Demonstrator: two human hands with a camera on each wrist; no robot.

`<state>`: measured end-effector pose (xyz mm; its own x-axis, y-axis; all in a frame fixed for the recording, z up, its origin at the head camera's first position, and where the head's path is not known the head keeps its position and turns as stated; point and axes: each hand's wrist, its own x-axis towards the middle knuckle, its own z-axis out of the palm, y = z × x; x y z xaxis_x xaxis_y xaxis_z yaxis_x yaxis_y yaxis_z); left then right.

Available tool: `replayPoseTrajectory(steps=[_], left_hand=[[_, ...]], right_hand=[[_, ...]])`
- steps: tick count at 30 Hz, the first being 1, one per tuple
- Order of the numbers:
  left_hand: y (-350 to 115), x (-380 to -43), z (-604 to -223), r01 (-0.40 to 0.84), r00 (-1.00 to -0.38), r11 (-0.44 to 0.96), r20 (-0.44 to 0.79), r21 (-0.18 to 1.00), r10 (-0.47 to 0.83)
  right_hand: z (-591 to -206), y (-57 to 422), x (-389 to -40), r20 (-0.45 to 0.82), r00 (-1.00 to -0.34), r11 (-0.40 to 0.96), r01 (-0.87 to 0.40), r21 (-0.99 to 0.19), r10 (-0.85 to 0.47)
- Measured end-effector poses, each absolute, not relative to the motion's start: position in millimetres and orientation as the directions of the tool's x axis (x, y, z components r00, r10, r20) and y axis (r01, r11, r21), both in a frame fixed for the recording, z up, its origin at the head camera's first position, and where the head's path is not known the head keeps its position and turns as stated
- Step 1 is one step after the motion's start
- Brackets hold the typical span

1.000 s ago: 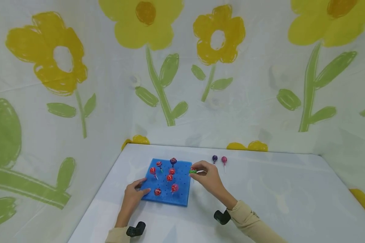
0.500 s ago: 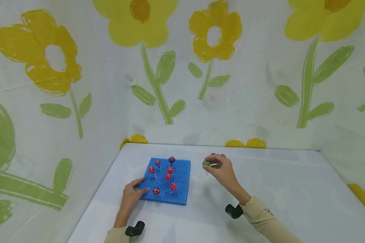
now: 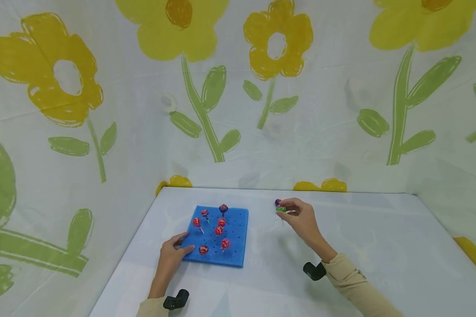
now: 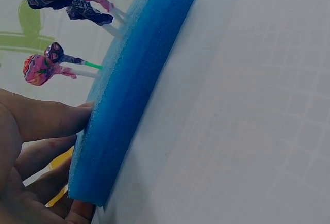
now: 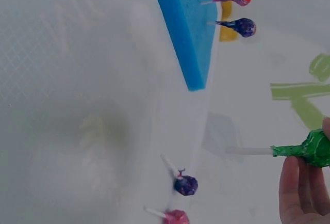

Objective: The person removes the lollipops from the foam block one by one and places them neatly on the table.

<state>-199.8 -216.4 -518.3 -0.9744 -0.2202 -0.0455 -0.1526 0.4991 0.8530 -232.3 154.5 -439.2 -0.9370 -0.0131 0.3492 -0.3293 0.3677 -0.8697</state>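
My left hand holds the left side of a blue foam board, its thumb and fingers around a corner in the left wrist view. Small holes dot the board, and several wrapped lollipops stand in it, mostly red ones plus a dark purple one at the back. To the right of the board, above the table, my right hand pinches a green-wrapped lollipop by its head, the white stick pointing away from the fingers. A purple lollipop lies on the table near that hand.
A pink lollipop lies beside the purple one; my right hand hides it in the head view. The white table backs onto a cloth wall printed with yellow flowers. Each wrist wears a black camera mount.
My right hand has carried the green lollipop away from the board's right edge, rightward and slightly back toward the loose lollipops. The left hand stays on the board.
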Motion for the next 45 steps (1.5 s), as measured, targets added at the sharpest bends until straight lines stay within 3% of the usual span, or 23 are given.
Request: replayPoseTrajectory(steps=[23, 45], left_hand=[[-217.8, -197.1, -516.8, -0.173, -0.967, 0.496, -0.051, 0.851, -0.25], [-216.2, -198.1, -515.6, -0.164, -0.971, 0.487, -0.053, 0.858, -0.235]], right_hand=[[-447.6, 194.5, -257.0, 0.324, -0.942, 0.407, -0.264, -0.875, 0.085], [-467.3, 217.2, -283.3, 0.159, -0.975, 0.494, -0.064, -0.867, 0.153]])
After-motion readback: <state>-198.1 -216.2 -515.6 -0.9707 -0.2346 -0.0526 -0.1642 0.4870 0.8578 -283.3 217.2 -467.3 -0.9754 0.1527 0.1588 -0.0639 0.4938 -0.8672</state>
